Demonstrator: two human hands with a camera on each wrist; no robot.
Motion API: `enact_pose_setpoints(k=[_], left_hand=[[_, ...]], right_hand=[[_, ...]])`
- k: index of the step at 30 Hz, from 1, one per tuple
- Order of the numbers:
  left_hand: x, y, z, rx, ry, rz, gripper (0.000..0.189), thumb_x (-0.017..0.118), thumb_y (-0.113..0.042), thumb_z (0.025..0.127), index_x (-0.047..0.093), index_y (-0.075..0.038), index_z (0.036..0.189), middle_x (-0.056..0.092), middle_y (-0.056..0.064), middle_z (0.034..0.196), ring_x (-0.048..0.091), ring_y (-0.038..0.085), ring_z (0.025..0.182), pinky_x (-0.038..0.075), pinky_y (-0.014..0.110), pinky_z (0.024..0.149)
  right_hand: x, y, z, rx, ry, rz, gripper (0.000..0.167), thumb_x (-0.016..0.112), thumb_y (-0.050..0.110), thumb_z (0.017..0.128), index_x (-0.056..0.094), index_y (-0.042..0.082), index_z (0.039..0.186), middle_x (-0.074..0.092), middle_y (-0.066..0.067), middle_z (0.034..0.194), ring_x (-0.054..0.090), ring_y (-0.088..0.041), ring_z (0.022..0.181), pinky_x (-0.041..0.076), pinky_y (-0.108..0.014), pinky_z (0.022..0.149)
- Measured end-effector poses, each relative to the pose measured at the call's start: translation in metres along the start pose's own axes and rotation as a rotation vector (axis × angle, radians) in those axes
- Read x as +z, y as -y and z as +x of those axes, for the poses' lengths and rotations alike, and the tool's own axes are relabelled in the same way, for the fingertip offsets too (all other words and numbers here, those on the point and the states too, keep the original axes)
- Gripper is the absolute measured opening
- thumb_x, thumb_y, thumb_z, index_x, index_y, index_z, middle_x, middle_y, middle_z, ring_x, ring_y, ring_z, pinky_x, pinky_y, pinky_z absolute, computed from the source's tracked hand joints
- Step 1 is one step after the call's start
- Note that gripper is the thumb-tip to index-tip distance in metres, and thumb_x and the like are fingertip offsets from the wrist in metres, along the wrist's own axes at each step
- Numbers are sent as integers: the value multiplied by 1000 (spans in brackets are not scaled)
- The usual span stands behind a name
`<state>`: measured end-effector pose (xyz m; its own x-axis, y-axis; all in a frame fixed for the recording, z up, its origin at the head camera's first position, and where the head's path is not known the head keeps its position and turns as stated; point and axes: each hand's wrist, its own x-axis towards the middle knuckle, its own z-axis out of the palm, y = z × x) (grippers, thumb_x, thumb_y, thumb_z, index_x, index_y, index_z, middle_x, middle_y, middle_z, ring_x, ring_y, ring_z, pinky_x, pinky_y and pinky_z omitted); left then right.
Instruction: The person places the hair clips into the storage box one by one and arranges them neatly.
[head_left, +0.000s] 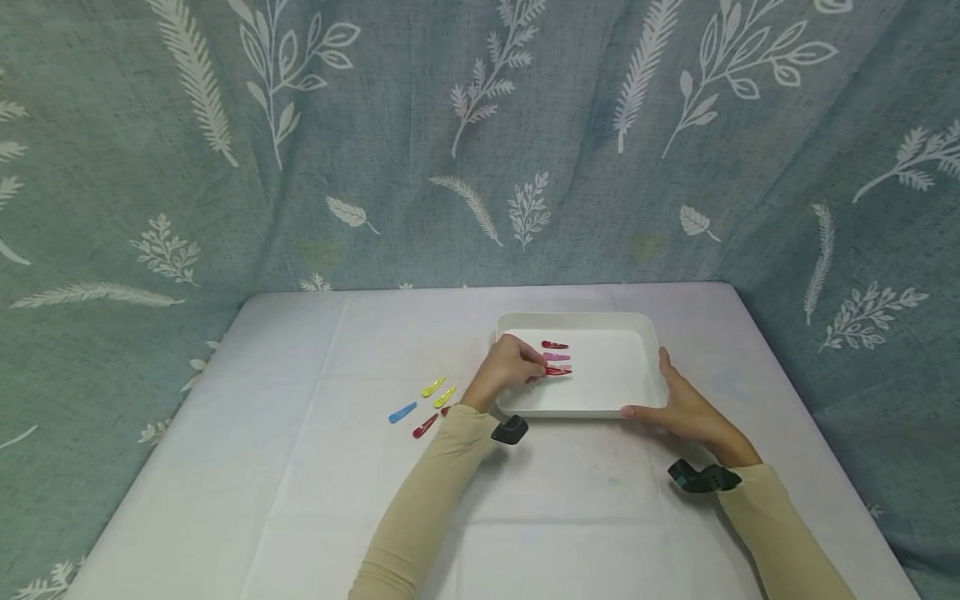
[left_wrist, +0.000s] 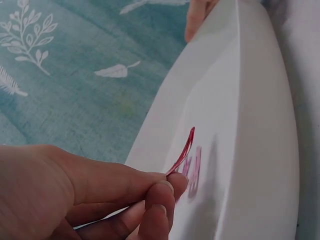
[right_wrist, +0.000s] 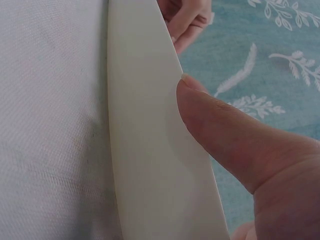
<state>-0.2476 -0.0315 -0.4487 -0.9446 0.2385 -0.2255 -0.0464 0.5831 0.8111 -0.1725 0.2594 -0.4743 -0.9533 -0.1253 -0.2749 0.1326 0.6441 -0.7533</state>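
Observation:
Over the left part of a white tray (head_left: 607,367), my left hand (head_left: 512,365) pinches a red snap hair clip (left_wrist: 186,150) between thumb and fingertips. Close by that clip lie pink hair clips (head_left: 557,357) on the tray floor, partly covered by the fingers in the left wrist view. Behind them, a dark red hair clip (head_left: 555,344) lies flat in the tray. My right hand (head_left: 693,410) holds the tray's near right corner. Its thumb (right_wrist: 215,120) presses the front wall, and the other fingers rest along the right side.
Left of the tray, on the white cloth, lie two yellow hair clips (head_left: 432,387), a blue hair clip (head_left: 402,412) and a red hair clip (head_left: 425,426). Another red clip (head_left: 446,411) is partly hidden by the left sleeve. A leaf-patterned curtain (head_left: 405,167) hangs behind the table.

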Motion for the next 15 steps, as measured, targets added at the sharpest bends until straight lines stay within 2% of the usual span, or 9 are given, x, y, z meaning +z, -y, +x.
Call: enact_pose_setpoints(k=[7,15], left_hand=[[4,-1,0,10,-25,59,5,78,-3,87,83,-3,89,73,4,71,54,5,60,40,18,54],[8,-2,-1,11,-47,120,6,77,-3,86,83,-3,88,76,7,75,55,8,65,40,18,59]], right_hand=[[0,0,-1,-1,-2,1,142,85,50,81,-23,6,161,-11,-29,171,-2,-52,158,10,-73,122],[0,-1,0,-12,-5,3,143,86,52,80,-23,6,161,-10,-29,171,-1,-52,158,11,-73,122]])
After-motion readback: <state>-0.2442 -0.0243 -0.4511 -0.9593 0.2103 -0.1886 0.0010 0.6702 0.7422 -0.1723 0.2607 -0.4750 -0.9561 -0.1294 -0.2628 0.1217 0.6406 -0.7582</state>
